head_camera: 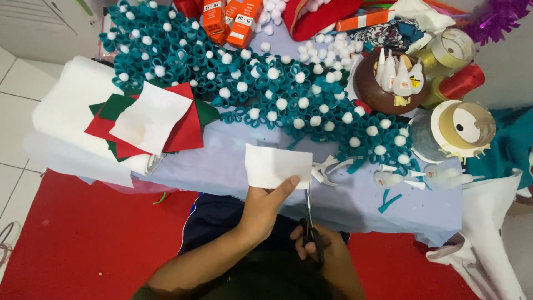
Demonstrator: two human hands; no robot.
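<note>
My left hand (265, 208) pinches the lower edge of a white felt rectangle (275, 165), holding it flat over the front of the pale lavender table (222, 166). My right hand (319, 247) grips black-handled scissors (310, 219), the blades pointing up at the felt's lower right corner. White felt offcuts (327, 168) lie just right of the piece. Behind it stretches a large pile of teal felt flowers with white pompom centres (266, 94).
Red, green and white felt squares (150, 119) are stacked on a white roll at left. Orange glue boxes (230, 19), a brown bowl of glue tubes (391, 80), ribbon spools (463, 128) and loose glue tubes (422, 178) fill the back and right. Red mat covers the floor.
</note>
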